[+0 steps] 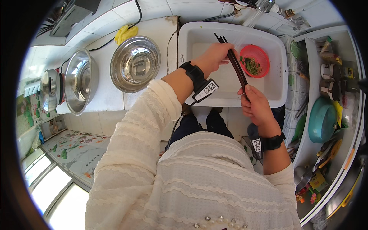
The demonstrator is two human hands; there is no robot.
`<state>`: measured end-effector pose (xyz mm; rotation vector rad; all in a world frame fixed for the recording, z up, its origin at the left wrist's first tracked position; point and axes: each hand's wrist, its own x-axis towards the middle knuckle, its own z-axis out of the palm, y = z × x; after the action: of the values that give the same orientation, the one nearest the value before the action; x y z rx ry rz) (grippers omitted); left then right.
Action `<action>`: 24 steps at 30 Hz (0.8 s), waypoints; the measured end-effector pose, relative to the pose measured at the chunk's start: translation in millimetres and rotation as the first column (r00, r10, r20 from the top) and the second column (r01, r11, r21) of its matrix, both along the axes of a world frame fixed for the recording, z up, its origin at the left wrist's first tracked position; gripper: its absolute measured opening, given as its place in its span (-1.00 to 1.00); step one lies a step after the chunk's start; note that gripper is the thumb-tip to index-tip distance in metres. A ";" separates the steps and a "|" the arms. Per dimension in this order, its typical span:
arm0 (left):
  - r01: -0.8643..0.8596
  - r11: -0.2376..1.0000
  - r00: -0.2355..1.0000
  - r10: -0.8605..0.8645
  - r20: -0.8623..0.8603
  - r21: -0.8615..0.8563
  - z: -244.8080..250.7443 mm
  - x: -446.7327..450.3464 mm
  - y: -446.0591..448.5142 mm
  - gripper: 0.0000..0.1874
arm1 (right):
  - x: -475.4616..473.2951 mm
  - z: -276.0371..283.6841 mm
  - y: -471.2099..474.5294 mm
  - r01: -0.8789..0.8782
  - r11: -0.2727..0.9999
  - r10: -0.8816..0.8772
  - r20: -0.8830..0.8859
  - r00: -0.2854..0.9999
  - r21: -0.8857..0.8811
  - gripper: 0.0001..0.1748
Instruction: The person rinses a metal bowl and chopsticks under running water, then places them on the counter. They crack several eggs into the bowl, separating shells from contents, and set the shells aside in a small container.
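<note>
Both my hands grip one bundle of dark chopsticks (238, 69) over a white sink basin (233, 99). My left hand (219, 56) holds it near the upper end, where several tips fan out. Around the lower end, by the basin's near rim, my right hand (255, 105) is closed. A red plastic strainer basket (266, 61) with green food scraps sits in the basin, just right of the chopsticks. Water runs from the metal faucet (265, 5) at the back, falling behind my left hand; whether it touches the chopsticks, I cannot tell.
On the white counter at left stand a stainless steel bowl (135, 64), a second metal bowl (81, 82) and a lidded pot (49, 90). A yellow cloth (125, 34) lies by the wall. Shelves at right hold a teal basin (322, 120), jars and utensils.
</note>
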<state>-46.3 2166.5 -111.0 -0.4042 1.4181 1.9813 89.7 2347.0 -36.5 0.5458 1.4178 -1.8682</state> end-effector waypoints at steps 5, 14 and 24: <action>-0.089 0.996 0.995 0.090 0.036 -0.030 15.6 -2.7 1.1 -0.72 | 7.7 5.6 1.0 0.014 1.000 -0.014 -0.009 1.000 0.022 -0.67; 0.052 0.995 0.999 -0.052 0.006 -0.080 5.6 2.4 16.2 -0.73 | 20.1 -0.6 10.5 0.074 0.996 -0.072 0.044 0.996 -0.047 -0.68; 0.242 0.966 0.966 -0.230 0.120 -0.094 17.8 6.2 -3.9 -0.43 | 13.6 -10.2 3.5 0.135 0.991 -0.134 -0.044 0.990 0.016 -0.71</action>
<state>-40.1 2162.6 -93.3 -0.3661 1.4375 1.6724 103.2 2350.5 -46.7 0.6281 1.4594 -1.9852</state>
